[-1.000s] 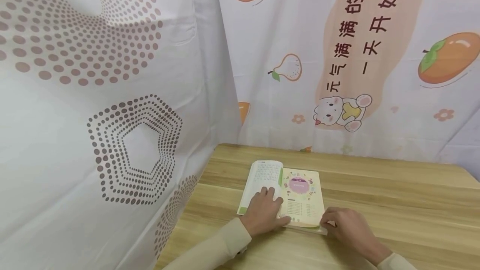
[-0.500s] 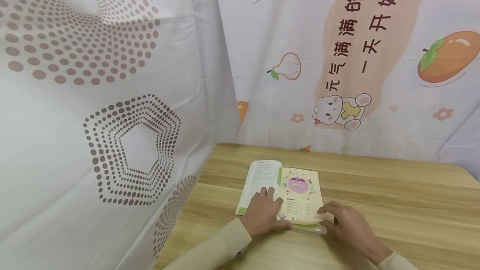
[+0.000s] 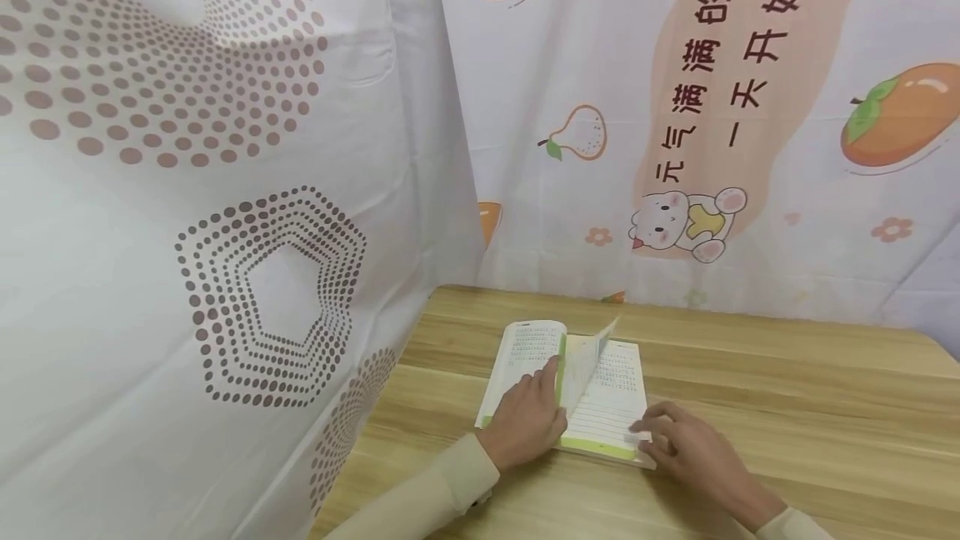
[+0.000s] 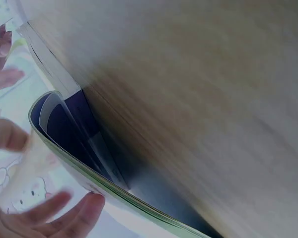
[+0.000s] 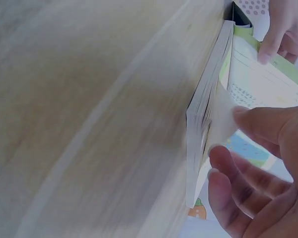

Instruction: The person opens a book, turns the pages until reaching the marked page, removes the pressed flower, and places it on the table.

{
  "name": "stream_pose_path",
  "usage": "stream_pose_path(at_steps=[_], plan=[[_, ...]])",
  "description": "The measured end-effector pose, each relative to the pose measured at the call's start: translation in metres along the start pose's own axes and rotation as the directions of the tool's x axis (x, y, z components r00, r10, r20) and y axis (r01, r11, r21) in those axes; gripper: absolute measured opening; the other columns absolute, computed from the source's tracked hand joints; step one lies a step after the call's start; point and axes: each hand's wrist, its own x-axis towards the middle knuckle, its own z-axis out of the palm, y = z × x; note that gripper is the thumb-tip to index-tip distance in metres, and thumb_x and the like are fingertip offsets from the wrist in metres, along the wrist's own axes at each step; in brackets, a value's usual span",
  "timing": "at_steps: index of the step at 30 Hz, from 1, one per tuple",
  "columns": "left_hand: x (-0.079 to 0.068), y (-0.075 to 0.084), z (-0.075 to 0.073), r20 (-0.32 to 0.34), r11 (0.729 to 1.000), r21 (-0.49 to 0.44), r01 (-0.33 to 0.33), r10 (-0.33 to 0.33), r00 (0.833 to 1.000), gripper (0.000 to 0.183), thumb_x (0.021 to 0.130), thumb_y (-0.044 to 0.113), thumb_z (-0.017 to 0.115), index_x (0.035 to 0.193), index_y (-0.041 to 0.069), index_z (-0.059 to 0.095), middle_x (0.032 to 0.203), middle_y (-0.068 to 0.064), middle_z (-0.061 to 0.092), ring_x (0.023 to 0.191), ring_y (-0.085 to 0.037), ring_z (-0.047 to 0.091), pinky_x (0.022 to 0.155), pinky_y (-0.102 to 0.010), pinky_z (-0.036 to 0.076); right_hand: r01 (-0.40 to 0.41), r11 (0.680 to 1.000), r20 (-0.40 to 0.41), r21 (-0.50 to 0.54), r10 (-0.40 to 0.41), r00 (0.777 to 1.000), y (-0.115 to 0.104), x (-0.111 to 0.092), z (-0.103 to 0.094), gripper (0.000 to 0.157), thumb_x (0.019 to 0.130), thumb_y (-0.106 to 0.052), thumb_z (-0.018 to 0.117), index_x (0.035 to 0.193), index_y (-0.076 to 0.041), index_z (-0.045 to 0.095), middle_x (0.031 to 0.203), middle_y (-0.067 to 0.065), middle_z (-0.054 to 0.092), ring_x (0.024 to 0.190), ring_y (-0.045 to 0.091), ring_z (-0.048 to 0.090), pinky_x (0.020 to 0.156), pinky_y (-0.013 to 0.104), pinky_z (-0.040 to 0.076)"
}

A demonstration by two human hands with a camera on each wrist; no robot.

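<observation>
An open book [image 3: 607,407] lies on the wooden table, with printed text on its pages. One loose page [image 3: 585,369] stands up near the spine, partway between the two sides. My left hand [image 3: 525,423] rests on the left side, its fingers extended beside the spine and that page. At the lower right corner my right hand [image 3: 693,448] holds a page corner, which bends up between thumb and fingers in the right wrist view. From the left wrist view, the left half's cover [image 4: 64,119] curves up off the table; the left fingers [image 4: 87,210] lie against its page side.
The wooden table [image 3: 787,407] extends to the right of the book. A white patterned cloth [image 3: 285,298] hangs along the left, and another cloth with fruit prints [image 3: 570,215] hangs behind the table.
The yellow illustrated page has swung left off the right side, exposing a text page with ruled lines. My left hand's fingers have shifted toward the spine. My right hand stays at the corner.
</observation>
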Motion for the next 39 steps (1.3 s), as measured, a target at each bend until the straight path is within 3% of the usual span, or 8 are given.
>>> stream_pose_path(at_steps=[3,7,11,13,15,24,31,39], plan=[[-0.0011,-0.0003,0.0031,-0.071,1.000,-0.018,0.021,-0.022,0.997,0.080,0.085,0.006,0.065,0.153,-0.005,0.024,0.106,-0.018,0.059,0.058,-0.009,0.041,0.046,-0.013,0.032,0.082,0.996,-0.021,-0.024,-0.082,0.996,0.0015,-0.0011,0.0014,0.022,0.077,-0.007,0.087,0.090,-0.023,0.080,0.101,-0.003,0.069,0.073,-0.004,0.057,0.056,0.022,0.049],[-0.0009,-0.0004,0.0057,-0.106,0.997,0.048,0.064,-0.058,0.993,0.071,0.082,-0.001,0.066,0.148,0.002,0.040,0.137,-0.035,0.043,0.066,-0.013,0.050,0.046,-0.013,0.035,0.114,0.993,-0.039,-0.043,-0.116,0.992,0.0025,-0.0029,0.0009,0.025,0.075,-0.006,0.087,0.084,-0.027,0.078,0.095,-0.011,0.069,0.079,0.002,0.064,0.061,0.026,0.054],[0.0004,0.0002,0.0050,-0.110,0.988,0.126,0.089,-0.075,0.991,0.055,0.083,0.001,0.071,0.135,0.014,0.061,0.148,-0.035,0.036,0.108,-0.035,0.058,0.080,-0.036,0.053,0.096,0.994,-0.023,-0.052,-0.098,0.995,0.0020,-0.0038,-0.0006,0.024,0.076,-0.007,0.087,0.084,-0.028,0.077,0.094,-0.013,0.070,0.079,0.002,0.065,0.063,0.028,0.056],[0.0010,0.0007,0.0034,-0.097,0.984,0.155,0.085,-0.071,0.993,0.049,0.084,0.003,0.073,0.129,0.019,0.065,0.150,-0.031,0.039,0.129,-0.045,0.047,0.095,-0.051,0.047,0.074,0.995,-0.003,-0.060,-0.074,0.997,0.0019,-0.0039,-0.0012,0.023,0.077,-0.009,0.086,0.083,-0.029,0.076,0.093,-0.014,0.070,0.078,0.001,0.064,0.062,0.028,0.055],[0.0014,0.0012,0.0014,-0.063,0.984,0.164,0.066,-0.056,0.996,0.044,0.085,0.004,0.073,0.126,0.021,0.068,0.149,-0.025,0.045,0.135,-0.044,0.044,0.101,-0.055,0.044,0.059,0.996,0.020,-0.067,-0.058,0.998,0.0022,-0.0041,-0.0013,0.023,0.078,-0.010,0.086,0.083,-0.029,0.075,0.093,-0.015,0.070,0.078,0.000,0.063,0.061,0.029,0.054],[-0.0038,0.0055,-0.0028,0.154,0.995,0.101,-0.013,-0.003,0.988,0.029,0.081,0.007,0.076,0.107,0.018,0.079,0.138,-0.005,0.063,0.126,-0.026,0.056,0.097,-0.043,0.051,0.134,0.987,0.037,-0.093,-0.131,0.991,0.0037,-0.0057,-0.0004,0.021,0.076,-0.007,0.086,0.086,-0.024,0.079,0.093,-0.012,0.070,0.080,0.005,0.067,0.063,0.028,0.056],[-0.0042,0.0067,0.0009,0.099,0.996,0.080,-0.037,0.029,0.995,0.013,0.093,0.018,0.066,0.089,0.020,0.079,0.112,0.000,0.073,0.104,-0.021,0.062,0.080,-0.034,0.052,0.115,0.985,-0.007,-0.126,-0.117,0.993,0.0017,-0.0033,0.0005,0.023,0.071,-0.006,0.089,0.080,-0.025,0.077,0.088,-0.017,0.069,0.077,0.001,0.065,0.061,0.027,0.054],[-0.0059,0.0077,0.0039,0.056,0.988,0.137,-0.073,0.066,0.996,0.045,0.090,0.063,0.067,0.084,0.020,0.076,0.103,0.000,0.070,0.096,-0.022,0.063,0.075,-0.035,0.056,0.111,0.989,-0.061,-0.098,-0.118,0.991,-0.0015,-0.0003,0.0001,0.029,0.069,-0.007,0.091,0.074,-0.030,0.074,0.084,-0.019,0.068,0.070,-0.007,0.058,0.054,0.020,0.047]])
